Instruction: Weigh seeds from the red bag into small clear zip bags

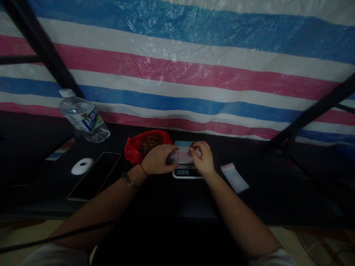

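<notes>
My left hand (158, 159) is closed round a small clear plastic cup (173, 158) held over a small digital scale (188, 173). My right hand (203, 159) pinches the top edge of a small clear zip bag (184, 151) lying on the scale's platform. A red plastic bag (132, 147) holding brown dried bits (150, 142) lies open just left of the scale, behind my left hand. A red string and a bead bracelet circle my left wrist.
A water bottle (83, 117) lies tilted at the back left. A white round object (82, 166) and a dark phone (95, 176) rest on the black table (277, 192). An unfilled zip bag (235, 178) lies right of the scale. Striped tarp (194, 62) and black bars stand behind.
</notes>
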A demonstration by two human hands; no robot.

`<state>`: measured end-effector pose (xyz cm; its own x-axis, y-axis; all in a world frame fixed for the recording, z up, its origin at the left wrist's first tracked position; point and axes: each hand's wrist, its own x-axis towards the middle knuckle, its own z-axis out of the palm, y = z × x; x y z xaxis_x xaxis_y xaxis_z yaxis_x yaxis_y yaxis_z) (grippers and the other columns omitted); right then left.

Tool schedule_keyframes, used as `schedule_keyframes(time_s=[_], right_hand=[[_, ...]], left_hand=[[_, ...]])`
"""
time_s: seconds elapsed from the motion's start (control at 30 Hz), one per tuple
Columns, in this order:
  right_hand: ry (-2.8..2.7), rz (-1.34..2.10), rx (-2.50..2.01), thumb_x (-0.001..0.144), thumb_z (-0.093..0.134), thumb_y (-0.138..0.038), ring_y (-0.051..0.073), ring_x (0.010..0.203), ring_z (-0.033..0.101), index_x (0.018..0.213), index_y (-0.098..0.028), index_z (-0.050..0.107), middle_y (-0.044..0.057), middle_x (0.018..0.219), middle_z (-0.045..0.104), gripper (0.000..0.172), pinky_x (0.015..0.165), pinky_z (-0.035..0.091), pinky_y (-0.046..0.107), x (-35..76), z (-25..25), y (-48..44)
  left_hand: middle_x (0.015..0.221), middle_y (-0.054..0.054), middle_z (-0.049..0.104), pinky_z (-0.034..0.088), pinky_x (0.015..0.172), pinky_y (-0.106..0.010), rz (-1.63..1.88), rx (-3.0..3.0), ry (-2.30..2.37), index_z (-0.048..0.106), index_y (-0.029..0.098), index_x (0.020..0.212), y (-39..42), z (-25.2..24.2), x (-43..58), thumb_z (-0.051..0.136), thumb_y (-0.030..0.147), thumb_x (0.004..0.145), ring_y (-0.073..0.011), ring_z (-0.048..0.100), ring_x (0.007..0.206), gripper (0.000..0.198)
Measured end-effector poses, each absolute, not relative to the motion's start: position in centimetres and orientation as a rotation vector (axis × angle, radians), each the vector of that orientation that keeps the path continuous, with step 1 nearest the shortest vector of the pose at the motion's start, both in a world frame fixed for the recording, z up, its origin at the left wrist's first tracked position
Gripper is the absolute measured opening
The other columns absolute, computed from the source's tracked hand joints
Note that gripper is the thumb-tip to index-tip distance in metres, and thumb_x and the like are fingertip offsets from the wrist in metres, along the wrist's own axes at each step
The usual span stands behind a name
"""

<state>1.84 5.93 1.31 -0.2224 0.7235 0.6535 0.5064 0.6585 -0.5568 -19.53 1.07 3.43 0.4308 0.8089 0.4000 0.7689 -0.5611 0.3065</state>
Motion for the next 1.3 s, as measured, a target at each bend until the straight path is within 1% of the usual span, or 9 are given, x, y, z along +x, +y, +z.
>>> schedule_keyframes(time_s=[0.1, 0.17, 0.4, 0.57, 0.67, 0.87, 0.97, 1.17, 1.3], right_hand=[[-1.839, 0.14, -1.122, 0.078, 0.063, -0.034, 0.027, 0.11, 0.053, 0.112, -0.016, 0.058, 0.013, 0.112, 0.061, 0.039, 0.098, 0.04, 0.046, 3.0, 0.6, 7.8], [-1.862, 0.15, -1.197, 0.074, 0.066, -0.036, 0.029, 0.114, 0.052, 0.119, -0.014, 0.056, 0.015, 0.118, 0.06, 0.05, 0.1, 0.038, 0.048, 3.4, -0.1, 8.7], [-1.914, 0.373, -1.262, 0.072, 0.068, -0.032, 0.026, 0.099, 0.061, 0.101, -0.018, 0.067, 0.008, 0.102, 0.069, 0.032, 0.095, 0.043, 0.045, 3.6, -1.6, 9.7], [-1.858, 0.508, -1.14, 0.073, 0.066, -0.028, 0.023, 0.103, 0.061, 0.112, -0.02, 0.063, 0.009, 0.111, 0.066, 0.039, 0.094, 0.047, 0.042, 3.0, -1.0, 9.3], [-1.949, 0.622, -1.009, 0.074, 0.065, -0.024, 0.021, 0.101, 0.063, 0.117, -0.021, 0.061, 0.009, 0.114, 0.064, 0.043, 0.087, 0.052, 0.037, 1.0, 0.7, 8.9], [-2.254, 0.643, -0.781, 0.071, 0.069, -0.018, 0.02, 0.099, 0.062, 0.113, -0.019, 0.062, 0.006, 0.108, 0.067, 0.042, 0.092, 0.049, 0.037, -5.8, 4.4, 8.7], [-2.285, 0.602, -0.781, 0.071, 0.07, -0.018, 0.02, 0.1, 0.062, 0.108, -0.017, 0.064, 0.007, 0.107, 0.067, 0.037, 0.092, 0.048, 0.037, -8.5, 4.5, 8.8], [-2.348, 0.57, -0.804, 0.074, 0.068, -0.016, 0.021, 0.106, 0.059, 0.11, -0.017, 0.065, 0.008, 0.111, 0.066, 0.037, 0.097, 0.045, 0.038, -10.7, 3.3, 8.9], [-2.361, 0.57, -0.848, 0.075, 0.066, -0.015, 0.021, 0.108, 0.058, 0.114, -0.016, 0.064, 0.009, 0.114, 0.065, 0.039, 0.097, 0.045, 0.038, -11.0, 2.9, 8.8]], left_hand=[[0.117, -0.011, 0.064, 0.048, 0.094, -0.038, 0.809, 2.528, 1.521, 0.055, 0.017, 0.12, 1.3, 3.4, -19.8, 0.061, 0.041, 0.076, -0.0253, 0.061, 0.106, 0.05], [0.118, -0.009, 0.064, 0.048, 0.094, -0.037, 0.815, 2.506, 1.568, 0.055, 0.018, 0.12, 1.4, 3.4, -19.9, 0.06, 0.041, 0.077, -0.0248, 0.062, 0.106, 0.049], [0.117, -0.009, 0.065, 0.05, 0.092, -0.037, 0.777, 2.505, 1.605, 0.056, 0.017, 0.119, 1.3, 3.5, -19.8, 0.06, 0.044, 0.077, -0.0254, 0.063, 0.105, 0.05], [0.106, -0.008, 0.07, 0.052, 0.084, -0.035, 0.737, 2.552, 1.485, 0.062, 0.019, 0.109, 1.0, 3.8, -19.9, 0.061, 0.042, 0.075, -0.0242, 0.066, 0.096, 0.041], [0.101, -0.006, 0.071, 0.053, 0.082, -0.033, 0.928, 2.544, 1.499, 0.062, 0.019, 0.109, 1.0, 4.1, -20.7, 0.059, 0.039, 0.075, -0.0227, 0.067, 0.091, 0.039], [0.097, -0.006, 0.071, 0.052, 0.08, -0.034, 1.391, 2.264, 1.97, 0.058, 0.017, 0.117, 1.8, 4.4, -23.8, 0.056, 0.041, 0.077, -0.0232, 0.067, 0.089, 0.046], [0.091, -0.006, 0.07, 0.052, 0.076, -0.033, 1.494, 2.123, 2.147, 0.057, 0.016, 0.117, 2.3, 4.4, -25.2, 0.054, 0.043, 0.08, -0.0238, 0.067, 0.086, 0.046], [0.106, -0.011, 0.066, 0.05, 0.077, -0.035, 1.6, 2.0, 2.273, 0.052, 0.015, 0.124, 2.9, 3.7, -26.3, 0.051, 0.045, 0.082, -0.0256, 0.066, 0.09, 0.052], [0.105, -0.012, 0.067, 0.05, 0.077, -0.036, 1.591, 1.939, 2.289, 0.049, 0.015, 0.126, 3.2, 3.2, -26.5, 0.049, 0.047, 0.084, -0.0261, 0.066, 0.089, 0.053]])
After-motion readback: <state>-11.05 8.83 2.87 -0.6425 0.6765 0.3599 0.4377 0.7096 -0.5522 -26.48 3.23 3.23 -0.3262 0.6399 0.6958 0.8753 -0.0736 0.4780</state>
